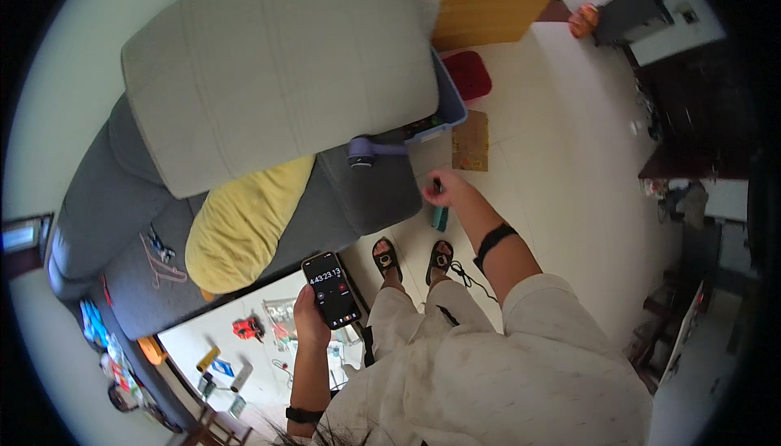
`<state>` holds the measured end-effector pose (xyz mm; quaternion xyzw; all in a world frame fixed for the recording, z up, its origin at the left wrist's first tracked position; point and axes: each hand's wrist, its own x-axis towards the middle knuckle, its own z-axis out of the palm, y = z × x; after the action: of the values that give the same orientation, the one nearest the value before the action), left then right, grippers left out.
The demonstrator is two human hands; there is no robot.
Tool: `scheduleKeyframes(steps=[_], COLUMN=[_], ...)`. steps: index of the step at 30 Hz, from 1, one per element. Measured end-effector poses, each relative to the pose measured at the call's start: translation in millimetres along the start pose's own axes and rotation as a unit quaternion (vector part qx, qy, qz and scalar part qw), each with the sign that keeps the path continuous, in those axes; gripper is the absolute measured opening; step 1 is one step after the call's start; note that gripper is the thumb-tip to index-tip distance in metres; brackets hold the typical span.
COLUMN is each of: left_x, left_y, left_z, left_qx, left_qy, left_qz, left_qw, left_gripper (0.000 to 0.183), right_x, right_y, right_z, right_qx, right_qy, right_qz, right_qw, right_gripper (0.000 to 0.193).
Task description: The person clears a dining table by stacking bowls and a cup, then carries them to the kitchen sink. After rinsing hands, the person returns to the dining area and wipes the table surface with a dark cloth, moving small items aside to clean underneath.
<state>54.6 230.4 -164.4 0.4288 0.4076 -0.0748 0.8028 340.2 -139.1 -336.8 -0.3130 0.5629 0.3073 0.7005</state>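
Observation:
My left hand (310, 316) is wrapped round a black smartphone (332, 290), whose lit screen shows a running-timer style display. The phone is above the edge of a white table. My right hand (443, 189) is stretched forward past the sofa's front corner, its fingers curled round a small dark object that I cannot make out. Just below it shows a green piece (440, 218); whether it belongs to the held object or lies on the floor, I cannot tell. A purple hand-held appliance (370, 151) with a round head lies on the grey sofa (382, 194), left of my right hand.
A large grey cushion (277, 72) and a yellow cushion (244, 226) lie on the sofa. Beyond are a blue bin (450, 92), a red basin (469, 76) and flat cardboard (471, 142). A black cord (472, 279) lies beside my sandals. The white table (191, 340) holds several small things.

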Motion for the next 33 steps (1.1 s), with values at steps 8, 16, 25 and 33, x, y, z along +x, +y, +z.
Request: scheduleKeyframes(steps=[8, 16, 25, 33], left_x=[51.1, 92.8, 77.4, 27.1], left_y=[17.2, -1.9, -161.9, -330.8], left_z=[79.7, 259.2, 530.4, 714.4], left_qx=[0.088, 0.205, 0.253, 0.368], left_qy=[-0.180, -0.252, -0.394, -0.533], left_qz=[-0.006, -0.057, -0.088, -0.207], left_qw=[0.980, 0.944, 0.879, 0.733], left_gripper=[0.042, 0.032, 0.035, 0.034], right_x=[0.8, -5.5, -98.1, -119.6], right_y=[48.8, -11.2, -37.1, -24.3], right_z=[-197.1, -331.3, -562.4, -682.3], right_qx=[-0.088, -0.133, 0.228, 0.361], right_qy=[0.004, -0.049, -0.138, -0.037], right_qz=[0.064, 0.002, -0.005, -0.126], right_qw=[0.994, 0.990, 0.964, 0.923], right_gripper=[0.018, 0.019, 0.020, 0.026])
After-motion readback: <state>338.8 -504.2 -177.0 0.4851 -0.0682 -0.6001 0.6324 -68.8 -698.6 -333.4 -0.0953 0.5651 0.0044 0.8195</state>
